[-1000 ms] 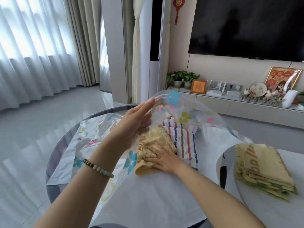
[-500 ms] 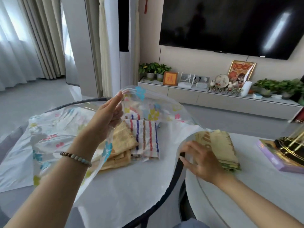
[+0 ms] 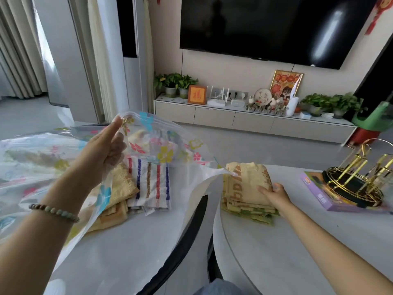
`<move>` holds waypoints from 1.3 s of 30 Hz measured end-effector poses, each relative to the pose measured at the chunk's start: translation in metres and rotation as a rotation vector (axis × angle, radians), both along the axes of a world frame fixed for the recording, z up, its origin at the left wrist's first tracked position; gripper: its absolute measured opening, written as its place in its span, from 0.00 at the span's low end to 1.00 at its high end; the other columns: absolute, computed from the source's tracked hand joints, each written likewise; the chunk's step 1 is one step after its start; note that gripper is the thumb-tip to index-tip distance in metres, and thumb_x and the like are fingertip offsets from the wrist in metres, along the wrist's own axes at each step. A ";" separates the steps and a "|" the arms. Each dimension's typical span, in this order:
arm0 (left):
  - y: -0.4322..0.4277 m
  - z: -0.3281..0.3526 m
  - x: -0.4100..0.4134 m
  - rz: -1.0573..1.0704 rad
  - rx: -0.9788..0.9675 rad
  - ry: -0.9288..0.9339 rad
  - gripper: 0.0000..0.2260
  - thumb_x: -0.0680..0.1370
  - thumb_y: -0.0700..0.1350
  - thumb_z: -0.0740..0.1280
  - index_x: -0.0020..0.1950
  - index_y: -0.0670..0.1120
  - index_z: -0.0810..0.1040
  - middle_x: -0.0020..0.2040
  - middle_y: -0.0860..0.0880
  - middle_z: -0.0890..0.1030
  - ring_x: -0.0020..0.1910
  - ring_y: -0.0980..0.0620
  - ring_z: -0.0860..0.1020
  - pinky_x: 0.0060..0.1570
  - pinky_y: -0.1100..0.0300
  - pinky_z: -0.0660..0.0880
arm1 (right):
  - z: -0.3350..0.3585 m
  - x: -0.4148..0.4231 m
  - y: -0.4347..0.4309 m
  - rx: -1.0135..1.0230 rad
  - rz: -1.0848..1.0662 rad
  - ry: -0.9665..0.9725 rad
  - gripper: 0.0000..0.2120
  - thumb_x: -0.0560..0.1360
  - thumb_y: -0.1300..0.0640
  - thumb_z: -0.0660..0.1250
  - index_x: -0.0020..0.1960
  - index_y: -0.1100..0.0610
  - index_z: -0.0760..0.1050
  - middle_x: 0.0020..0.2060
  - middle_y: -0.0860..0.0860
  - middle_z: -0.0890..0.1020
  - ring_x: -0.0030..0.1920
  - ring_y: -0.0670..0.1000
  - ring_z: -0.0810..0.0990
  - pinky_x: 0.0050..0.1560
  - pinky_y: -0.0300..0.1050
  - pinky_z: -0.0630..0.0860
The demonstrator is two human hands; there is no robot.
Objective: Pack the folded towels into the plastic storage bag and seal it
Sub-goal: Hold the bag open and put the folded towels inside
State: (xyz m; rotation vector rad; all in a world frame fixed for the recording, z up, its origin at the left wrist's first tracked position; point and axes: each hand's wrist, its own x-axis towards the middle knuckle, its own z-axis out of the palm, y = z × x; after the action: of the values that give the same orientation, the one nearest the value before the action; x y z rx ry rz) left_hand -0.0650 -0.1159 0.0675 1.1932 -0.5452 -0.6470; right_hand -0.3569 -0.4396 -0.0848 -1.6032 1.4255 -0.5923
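Left hand point(image 3: 104, 150): the upper lip of the plastic storage bag point(image 3: 163, 133) is pinched between thumb and curled fingers and held lifted, so the mouth gapes. A beaded bracelet point(image 3: 53, 211) is worn on that wrist.

Right hand point(image 3: 274, 195): the thumb is laid on top and the fingers are curled round the near right edge of the stack of folded towels point(image 3: 242, 188); the stack is gripped while resting on the white table point(image 3: 297, 252).

Surface: two round tables are set side by side with a narrow gap between them. The dark-rimmed table point(image 3: 191, 235) on the left is covered by the bag. On the white table, a purple box point(image 3: 319, 194) and a gold wire rack point(image 3: 361, 179) are seen well right of the stack.

Room: grey floor, a wall-mounted television point(image 3: 276, 28), a low cabinet point(image 3: 234, 120) lined with potted plants point(image 3: 174, 81) and framed pictures, and curtains point(image 3: 17, 60) at far left.

Bag: laid flat, long axis running left to right, mouth pointed right toward the stack. The lower lip's corner is stretched to touch the stack. Just inside the mouth, a striped towel point(image 3: 151, 184) and a yellow towel point(image 3: 121, 188) are lying flat side by side, stripes running near to far. The stack's long axis also runs near to far.
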 end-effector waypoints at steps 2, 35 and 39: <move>-0.001 0.000 0.001 0.026 0.006 0.009 0.15 0.73 0.59 0.64 0.34 0.52 0.64 0.25 0.57 0.61 0.22 0.60 0.57 0.23 0.67 0.53 | -0.002 0.007 -0.007 0.018 -0.053 0.001 0.29 0.68 0.49 0.74 0.62 0.63 0.71 0.59 0.59 0.78 0.53 0.57 0.76 0.50 0.48 0.75; 0.100 0.026 0.018 -0.053 -0.038 0.033 0.12 0.71 0.56 0.66 0.36 0.49 0.71 0.24 0.54 0.62 0.20 0.59 0.58 0.17 0.70 0.58 | 0.159 0.086 0.256 0.174 0.772 -0.365 0.19 0.69 0.63 0.72 0.58 0.50 0.76 0.46 0.45 0.85 0.46 0.44 0.84 0.46 0.36 0.80; 0.116 0.036 0.021 -0.038 -0.030 0.042 0.17 0.74 0.57 0.64 0.30 0.49 0.67 0.23 0.55 0.61 0.21 0.59 0.57 0.19 0.70 0.57 | 0.130 0.134 0.284 0.359 0.915 -0.231 0.25 0.70 0.63 0.73 0.65 0.55 0.73 0.56 0.51 0.82 0.56 0.50 0.81 0.59 0.43 0.77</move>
State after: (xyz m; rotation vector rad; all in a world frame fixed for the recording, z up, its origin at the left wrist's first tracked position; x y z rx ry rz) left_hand -0.0438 -0.0003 0.1033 1.1409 -0.5409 -0.6925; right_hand -0.2225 -0.1551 0.0453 -1.6141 0.4785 0.0273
